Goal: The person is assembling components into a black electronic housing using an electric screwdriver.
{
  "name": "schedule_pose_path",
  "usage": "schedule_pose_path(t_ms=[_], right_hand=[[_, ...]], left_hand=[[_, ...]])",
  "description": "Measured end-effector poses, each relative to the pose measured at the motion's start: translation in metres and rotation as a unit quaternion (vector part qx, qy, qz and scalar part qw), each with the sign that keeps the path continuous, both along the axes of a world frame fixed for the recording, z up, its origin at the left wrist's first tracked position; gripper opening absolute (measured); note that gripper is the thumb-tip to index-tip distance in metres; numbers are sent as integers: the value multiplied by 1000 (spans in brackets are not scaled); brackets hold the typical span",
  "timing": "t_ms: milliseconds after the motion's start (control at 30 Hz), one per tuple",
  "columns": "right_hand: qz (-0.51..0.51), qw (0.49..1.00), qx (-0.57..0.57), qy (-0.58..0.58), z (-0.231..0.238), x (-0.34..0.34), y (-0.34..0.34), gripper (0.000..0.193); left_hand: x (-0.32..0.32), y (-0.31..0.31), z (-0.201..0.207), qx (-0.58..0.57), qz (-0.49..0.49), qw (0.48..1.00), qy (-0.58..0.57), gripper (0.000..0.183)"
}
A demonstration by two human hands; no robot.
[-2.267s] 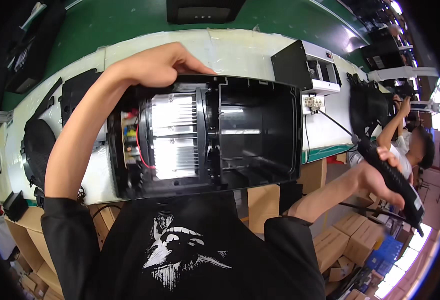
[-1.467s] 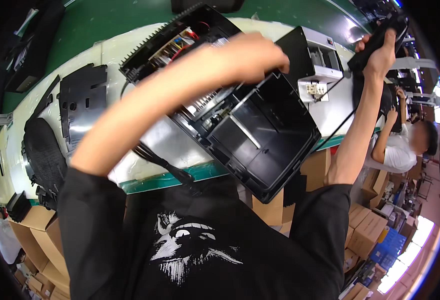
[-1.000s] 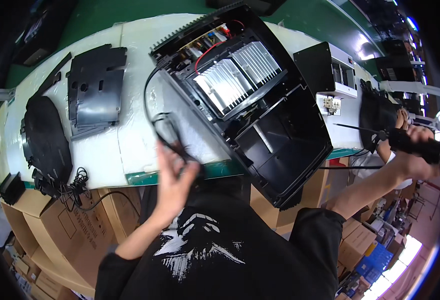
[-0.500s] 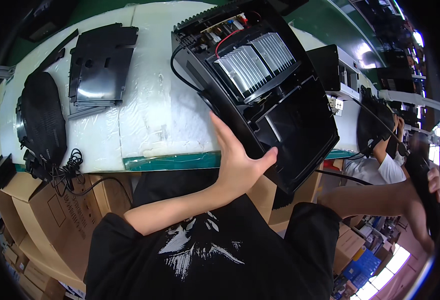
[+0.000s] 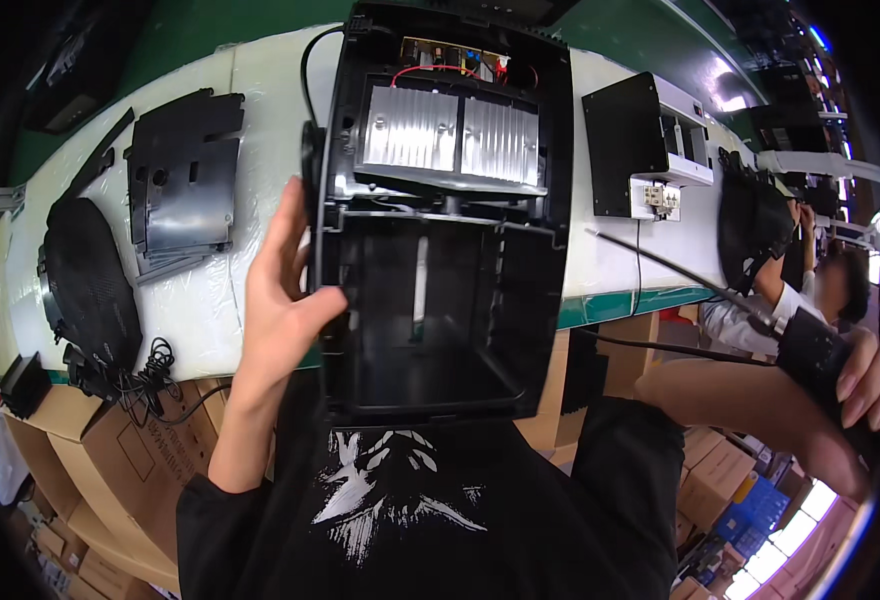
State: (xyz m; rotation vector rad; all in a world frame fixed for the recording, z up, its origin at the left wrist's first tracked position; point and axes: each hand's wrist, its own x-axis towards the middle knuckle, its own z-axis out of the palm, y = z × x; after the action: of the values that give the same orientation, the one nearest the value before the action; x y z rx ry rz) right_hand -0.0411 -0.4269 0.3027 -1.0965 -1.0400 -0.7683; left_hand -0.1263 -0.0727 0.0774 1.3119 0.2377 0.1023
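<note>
A black open appliance housing (image 5: 430,380) stands on the bench in front of me, its lower end near my chest. In its upper half sit ribbed silver metal heat sinks (image 5: 415,128), with a circuit board and red wire above them. My left hand (image 5: 285,310) grips the housing's left wall, thumb over the rim and fingers along the outside. Off to the right, my right hand (image 5: 863,385) is wrapped round a black electric screwdriver (image 5: 810,345). Its long thin shaft points left toward the housing, apart from it.
Flat black panels (image 5: 185,185) and a black mesh-covered part (image 5: 90,275) with coiled cables lie at left. A black-and-white box (image 5: 625,150) with a socket stands at right. Cardboard boxes (image 5: 125,470) are below the bench edge. A co-worker (image 5: 790,290) sits at far right.
The housing has turned from slanted to nearly straight and shifted left, with my left hand moving left on its wall. The screwdriver has swung inward, its shaft now plainly visible.
</note>
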Motion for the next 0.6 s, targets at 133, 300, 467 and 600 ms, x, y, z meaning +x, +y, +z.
schedule_pose_path(t_ms=[133,300,467,600], right_hand=[[26,993,114,-35,-1,-5,-44,33],[121,969,208,-60,-23,-13,-43,30],[105,987,119,-14,-34,-5,-22,32],[99,994,47,25,-45,-3,-21,34]], left_hand=[[-3,-3,18,42,7,998,51,84],[-8,-1,-3,113,24,993,14,78],[-8,-2,2,98,24,994,48,78],[-11,-3,4,78,22,994,71,79]])
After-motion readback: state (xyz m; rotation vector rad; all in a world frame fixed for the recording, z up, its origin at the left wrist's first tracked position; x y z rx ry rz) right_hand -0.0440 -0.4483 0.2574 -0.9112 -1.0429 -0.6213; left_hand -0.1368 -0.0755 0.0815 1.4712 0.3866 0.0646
